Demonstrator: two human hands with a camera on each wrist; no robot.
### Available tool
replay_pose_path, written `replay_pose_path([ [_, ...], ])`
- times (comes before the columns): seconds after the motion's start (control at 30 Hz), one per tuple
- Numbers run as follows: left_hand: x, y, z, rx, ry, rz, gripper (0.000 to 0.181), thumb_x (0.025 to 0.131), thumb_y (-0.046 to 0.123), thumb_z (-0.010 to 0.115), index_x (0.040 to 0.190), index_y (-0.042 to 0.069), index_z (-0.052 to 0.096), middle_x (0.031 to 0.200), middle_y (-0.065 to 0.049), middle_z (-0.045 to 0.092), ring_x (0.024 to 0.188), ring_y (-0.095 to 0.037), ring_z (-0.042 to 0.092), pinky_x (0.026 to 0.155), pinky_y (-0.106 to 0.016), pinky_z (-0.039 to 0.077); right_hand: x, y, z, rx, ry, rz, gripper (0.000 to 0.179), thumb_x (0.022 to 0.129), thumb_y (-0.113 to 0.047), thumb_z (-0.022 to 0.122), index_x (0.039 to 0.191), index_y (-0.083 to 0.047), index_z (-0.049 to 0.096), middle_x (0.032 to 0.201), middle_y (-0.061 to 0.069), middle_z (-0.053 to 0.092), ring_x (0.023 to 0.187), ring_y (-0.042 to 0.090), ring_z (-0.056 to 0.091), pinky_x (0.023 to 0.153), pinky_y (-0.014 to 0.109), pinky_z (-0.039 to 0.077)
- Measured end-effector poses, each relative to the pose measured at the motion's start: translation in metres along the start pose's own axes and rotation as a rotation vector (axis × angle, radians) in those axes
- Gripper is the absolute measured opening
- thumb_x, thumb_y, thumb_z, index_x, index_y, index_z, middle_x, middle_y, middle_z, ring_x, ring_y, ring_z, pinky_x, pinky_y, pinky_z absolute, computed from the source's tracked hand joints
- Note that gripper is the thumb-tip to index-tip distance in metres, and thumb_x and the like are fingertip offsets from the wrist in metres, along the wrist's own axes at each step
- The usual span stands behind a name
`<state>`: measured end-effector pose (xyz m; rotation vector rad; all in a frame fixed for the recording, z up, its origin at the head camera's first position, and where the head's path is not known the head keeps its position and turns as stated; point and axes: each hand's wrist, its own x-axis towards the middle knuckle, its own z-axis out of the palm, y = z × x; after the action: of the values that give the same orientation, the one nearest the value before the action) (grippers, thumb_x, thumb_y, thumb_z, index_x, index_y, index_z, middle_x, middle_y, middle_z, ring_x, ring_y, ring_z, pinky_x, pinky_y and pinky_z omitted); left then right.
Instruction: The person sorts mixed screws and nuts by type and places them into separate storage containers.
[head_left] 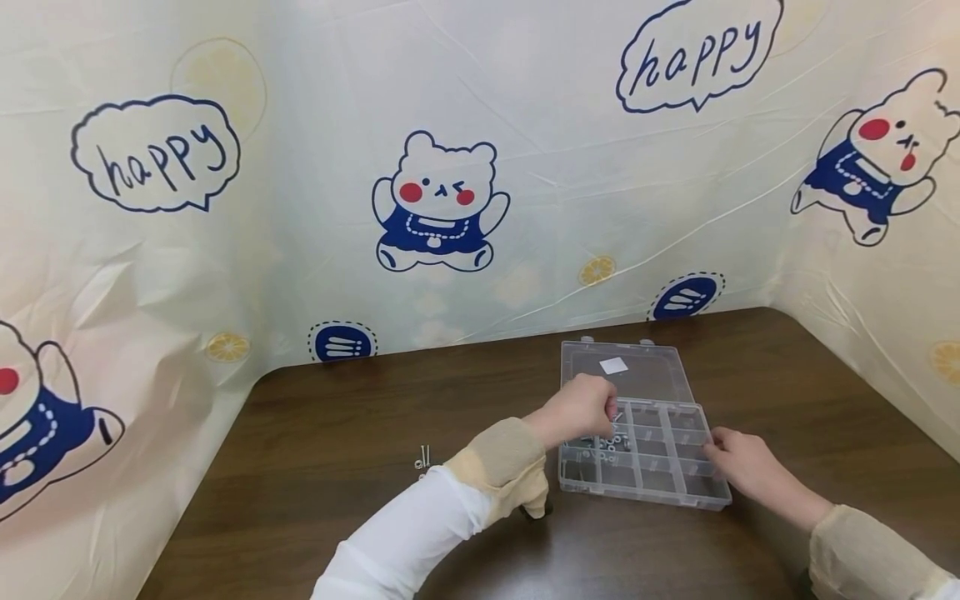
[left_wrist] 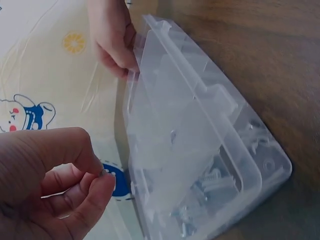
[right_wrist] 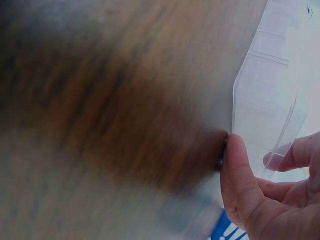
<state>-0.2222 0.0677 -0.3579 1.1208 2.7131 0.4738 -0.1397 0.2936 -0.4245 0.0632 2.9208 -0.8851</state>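
Note:
A clear plastic compartment box (head_left: 645, 497) lies on the table with its lid (head_left: 652, 375) laid back behind it. Small screws and nuts (head_left: 618, 442) fill some compartments on its left side. My left hand (head_left: 577, 408) is above those compartments. In the left wrist view, thumb and forefinger pinch a small shiny metal piece (left_wrist: 104, 173); I cannot tell its exact kind, as the fingertips cover most of it. My right hand (head_left: 753, 471) grips the box's right edge, and the right wrist view shows the thumb outside the wall and a finger (right_wrist: 280, 159) behind the clear plastic.
A few loose screws (head_left: 424, 456) lie on the brown table (head_left: 337, 467) left of the box, partly behind the left forearm. A small white square (head_left: 613, 365) shows on the lid. A printed curtain (head_left: 450, 100) with bears surrounds the table's back and sides.

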Motion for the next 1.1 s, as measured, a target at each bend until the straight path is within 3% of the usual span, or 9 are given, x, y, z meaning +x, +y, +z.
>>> replay_pose_path([
  [0.33,0.004,0.002,0.007,-0.012,0.018,0.009,0.014,0.071,0.011,0.071,0.07,0.016,0.058,0.062,0.01,0.052,0.056,-0.004,0.046,0.051,-0.015,0.037,0.0,0.001,0.001,-0.018,0.009,-0.011,0.027,0.087,-0.011,0.042,0.093,0.013,0.053,0.077,0.015,0.061,0.063,0.018,0.059,0.057,0.034,0.046],
  [0.43,0.002,-0.002,0.004,0.021,-0.013,0.055,0.011,0.074,0.012,0.068,0.074,0.017,0.059,0.066,0.01,0.054,0.059,-0.003,0.048,0.054,-0.014,0.037,0.001,0.002,0.001,-0.031,0.02,-0.018,0.025,0.088,-0.011,0.042,0.091,0.011,0.054,0.075,0.012,0.06,0.062,0.017,0.059,0.056,0.033,0.044],
  [0.63,-0.008,-0.01,0.0,0.297,-0.132,0.23,0.012,0.076,0.016,0.068,0.087,0.018,0.063,0.076,0.012,0.055,0.069,-0.003,0.049,0.058,-0.018,0.04,0.003,0.005,0.001,-0.032,0.022,-0.023,0.026,0.089,-0.012,0.042,0.091,0.011,0.054,0.074,0.012,0.061,0.061,0.017,0.06,0.057,0.034,0.045],
  [0.77,-0.022,-0.014,-0.004,0.449,-0.135,0.296,0.015,0.075,0.018,0.069,0.09,0.019,0.066,0.081,0.011,0.057,0.072,-0.004,0.051,0.061,-0.022,0.044,0.006,0.01,0.002,-0.042,0.033,-0.033,0.029,0.088,-0.014,0.042,0.094,0.013,0.054,0.074,0.011,0.059,0.062,0.016,0.057,0.056,0.034,0.044],
  [0.9,-0.033,-0.021,-0.007,0.524,-0.108,0.306,0.015,0.074,0.025,0.072,0.086,0.021,0.065,0.078,0.011,0.056,0.069,-0.004,0.05,0.06,-0.024,0.045,0.005,0.01,0.002,-0.056,0.043,-0.036,0.03,0.087,-0.014,0.042,0.094,0.013,0.054,0.074,0.012,0.059,0.063,0.017,0.055,0.057,0.034,0.044],
  [1.1,-0.049,-0.037,-0.017,0.533,-0.081,0.288,0.012,0.071,0.021,0.07,0.082,0.02,0.065,0.074,0.011,0.055,0.066,-0.006,0.049,0.058,-0.025,0.043,0.001,0.002,0.0,-0.012,0.0,0.003,0.032,0.088,-0.012,0.041,0.099,0.016,0.052,0.081,0.018,0.061,0.066,0.019,0.06,0.06,0.036,0.047],
])
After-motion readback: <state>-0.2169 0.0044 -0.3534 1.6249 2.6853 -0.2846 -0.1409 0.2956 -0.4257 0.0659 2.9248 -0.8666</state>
